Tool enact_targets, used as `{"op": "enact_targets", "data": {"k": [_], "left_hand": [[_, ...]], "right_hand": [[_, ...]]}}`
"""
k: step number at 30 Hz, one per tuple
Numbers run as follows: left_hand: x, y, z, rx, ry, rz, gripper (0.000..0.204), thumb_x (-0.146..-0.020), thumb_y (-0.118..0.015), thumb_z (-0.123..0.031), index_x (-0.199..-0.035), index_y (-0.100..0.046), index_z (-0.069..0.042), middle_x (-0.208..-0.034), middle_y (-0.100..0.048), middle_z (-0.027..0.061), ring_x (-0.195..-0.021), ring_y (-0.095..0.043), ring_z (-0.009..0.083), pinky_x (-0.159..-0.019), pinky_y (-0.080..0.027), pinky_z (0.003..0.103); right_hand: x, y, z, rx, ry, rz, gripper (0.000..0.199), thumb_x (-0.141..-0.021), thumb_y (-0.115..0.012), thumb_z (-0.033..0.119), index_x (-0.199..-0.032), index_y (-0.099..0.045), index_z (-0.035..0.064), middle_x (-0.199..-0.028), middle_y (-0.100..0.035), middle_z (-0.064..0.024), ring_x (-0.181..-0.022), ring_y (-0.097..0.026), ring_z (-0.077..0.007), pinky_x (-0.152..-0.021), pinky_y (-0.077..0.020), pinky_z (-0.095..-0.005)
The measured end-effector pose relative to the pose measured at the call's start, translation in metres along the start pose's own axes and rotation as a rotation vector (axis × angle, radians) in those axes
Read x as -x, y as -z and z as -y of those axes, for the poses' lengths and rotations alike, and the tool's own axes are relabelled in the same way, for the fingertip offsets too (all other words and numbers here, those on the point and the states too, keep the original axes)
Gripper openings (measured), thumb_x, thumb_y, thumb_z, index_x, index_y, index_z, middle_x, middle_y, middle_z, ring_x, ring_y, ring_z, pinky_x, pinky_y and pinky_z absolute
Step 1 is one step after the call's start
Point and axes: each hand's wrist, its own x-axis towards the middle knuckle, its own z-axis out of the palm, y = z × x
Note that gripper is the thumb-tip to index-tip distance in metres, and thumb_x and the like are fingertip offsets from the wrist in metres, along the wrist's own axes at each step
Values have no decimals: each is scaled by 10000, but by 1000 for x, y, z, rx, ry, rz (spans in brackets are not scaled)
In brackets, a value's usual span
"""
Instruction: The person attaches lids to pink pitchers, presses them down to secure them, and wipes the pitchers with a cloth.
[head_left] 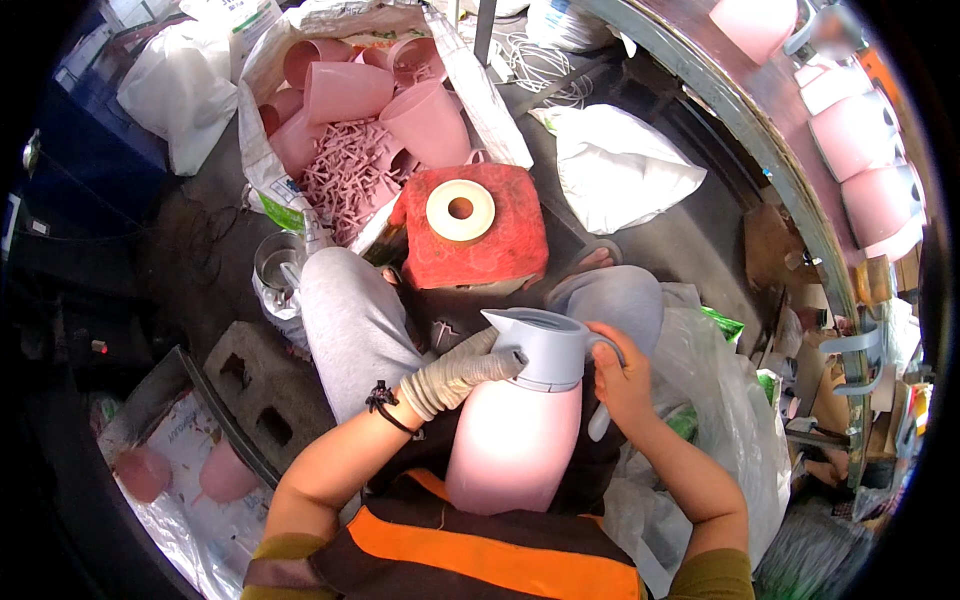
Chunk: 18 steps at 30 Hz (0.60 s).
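Note:
A pink jug with a grey-blue collar and spout leans upright against my lap, its spout toward the left. My left hand, in a pale work glove, is wrapped round the left side of the collar, thumb across its front. At the other side, my bare right hand is closed on the grey handle. A narrow pale piece shows just below the right hand; I cannot tell what it is. The jug's base is partly hidden by my clothing.
Ahead stands a red block-shaped seat with a cream ring on it. Behind it, an open white sack holds pink jug bodies and trimmings. Pink jugs line the bench at right. Clear plastic bags lie beside my right arm.

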Motion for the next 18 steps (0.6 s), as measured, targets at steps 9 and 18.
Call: {"op": "enact_targets", "data": {"k": [9, 18], "left_hand": [[-1, -3, -9, -85, 17, -23, 823, -811, -712, -480, -1395, -399, 9, -1294, -544, 102, -1192, -513, 184, -1019, -406, 326], [0, -14, -10, -184, -62, -78, 839, -798, -731, -467, -1401, -385, 2, -1293, -540, 101, -1189, -501, 175, -1030, -383, 319]], "right_hand": [[-4, -2, -10, 53, 69, -57, 247, -970, -570, 201, -1182, -614, 83, -623, -444, 65, -479, -362, -17, -416, -282, -200], [-7, 0, -18, 103, 131, -42, 323, -970, -575, 286, -1213, -578, 73, -636, -428, 59, -475, -354, -27, -412, -284, -200]]}}
